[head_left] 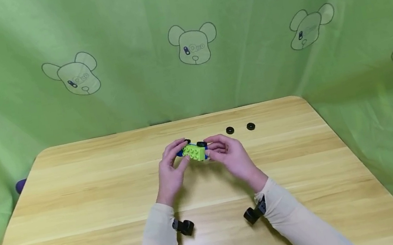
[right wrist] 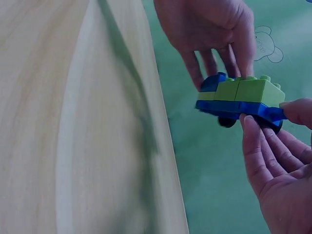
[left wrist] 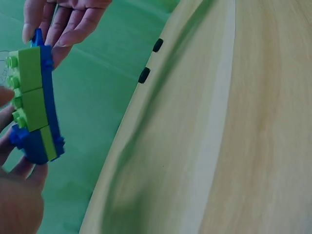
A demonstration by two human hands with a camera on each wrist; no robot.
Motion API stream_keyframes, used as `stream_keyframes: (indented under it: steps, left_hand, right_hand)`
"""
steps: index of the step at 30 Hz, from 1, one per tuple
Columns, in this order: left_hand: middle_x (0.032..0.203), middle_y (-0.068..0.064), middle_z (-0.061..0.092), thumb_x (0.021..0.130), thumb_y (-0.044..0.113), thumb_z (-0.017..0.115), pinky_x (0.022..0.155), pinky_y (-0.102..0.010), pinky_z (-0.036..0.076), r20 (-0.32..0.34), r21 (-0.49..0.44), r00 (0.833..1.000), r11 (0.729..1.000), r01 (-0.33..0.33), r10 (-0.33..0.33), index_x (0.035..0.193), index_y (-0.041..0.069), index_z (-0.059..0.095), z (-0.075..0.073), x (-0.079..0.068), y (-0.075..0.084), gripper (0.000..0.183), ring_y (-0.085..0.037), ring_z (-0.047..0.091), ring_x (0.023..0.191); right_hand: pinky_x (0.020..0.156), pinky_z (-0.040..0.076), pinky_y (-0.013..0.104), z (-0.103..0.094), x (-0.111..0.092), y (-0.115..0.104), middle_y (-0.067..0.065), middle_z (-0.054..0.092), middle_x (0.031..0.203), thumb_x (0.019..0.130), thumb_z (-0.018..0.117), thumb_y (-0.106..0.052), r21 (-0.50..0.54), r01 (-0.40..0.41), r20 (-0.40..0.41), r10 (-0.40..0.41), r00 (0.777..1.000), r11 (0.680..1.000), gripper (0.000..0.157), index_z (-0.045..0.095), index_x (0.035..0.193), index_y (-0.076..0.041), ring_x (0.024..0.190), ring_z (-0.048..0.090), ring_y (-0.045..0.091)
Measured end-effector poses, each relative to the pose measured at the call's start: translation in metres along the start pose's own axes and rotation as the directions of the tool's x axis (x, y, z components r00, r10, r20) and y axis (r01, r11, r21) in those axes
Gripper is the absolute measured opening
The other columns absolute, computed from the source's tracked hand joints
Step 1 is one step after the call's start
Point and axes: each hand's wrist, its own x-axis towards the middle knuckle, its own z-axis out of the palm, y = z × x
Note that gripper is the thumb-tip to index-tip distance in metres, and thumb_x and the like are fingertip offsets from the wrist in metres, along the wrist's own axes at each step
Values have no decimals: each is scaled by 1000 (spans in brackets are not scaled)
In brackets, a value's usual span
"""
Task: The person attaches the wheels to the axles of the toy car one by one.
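Observation:
Both hands hold a toy truck (head_left: 195, 152) of lime green and blue building blocks up over the table's far half. My left hand (head_left: 171, 173) grips its blue cab end, with fingertips also on the green blocks. At the other end my right hand (head_left: 235, 157) pinches a blue tab between thumb and fingers, plainest in the right wrist view. Black wheels (right wrist: 226, 122) sit along one side of the blue base. Facing the left wrist camera, the base's other side (left wrist: 50, 92) shows blue stubs without wheels.
Two loose black wheels (head_left: 230, 130) lie apart on the wooden table (head_left: 96, 201), near its back edge and right of the truck. Green cloth (head_left: 144, 92) with bear outlines hangs behind and at the sides. A purple object (head_left: 21, 186) shows past the left edge.

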Motion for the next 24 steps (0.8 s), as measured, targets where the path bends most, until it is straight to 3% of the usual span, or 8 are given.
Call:
stream_keyframes:
  steps: [4,9,14,24]
  left_hand:
    - [146,-19,42,83,-11,67,116,-40,22,76,17,995,998,55,-56,136,-4,53,-2,1,-14,55,-28,35,137]
    - [140,-7,51,82,-7,73,114,-41,27,44,125,996,989,75,-81,131,6,61,-2,3,-30,52,-21,40,133]
    - [128,-3,59,80,-9,74,110,-39,33,38,141,996,987,78,-84,124,8,66,-3,3,-33,48,-19,46,124]
    - [124,-17,60,79,-10,75,104,-45,41,81,95,980,980,174,-182,122,-2,65,-7,5,-31,45,-32,51,117]
  right_hand:
    - [81,55,50,-3,3,-1,24,65,105,91,67,1,33,-12,-10,12,1000,999,35,56,123,10,87,67,31]
    - [74,59,42,-5,3,-3,23,67,101,92,66,0,45,-17,-15,18,1000,999,31,57,119,9,79,68,26]
    - [71,59,39,-5,2,-3,24,66,100,92,65,0,82,-32,-8,33,999,996,31,55,120,10,77,68,25]
    - [74,58,45,-8,4,0,23,67,96,96,64,-8,69,-24,-1,24,1000,997,31,56,121,9,80,67,30]
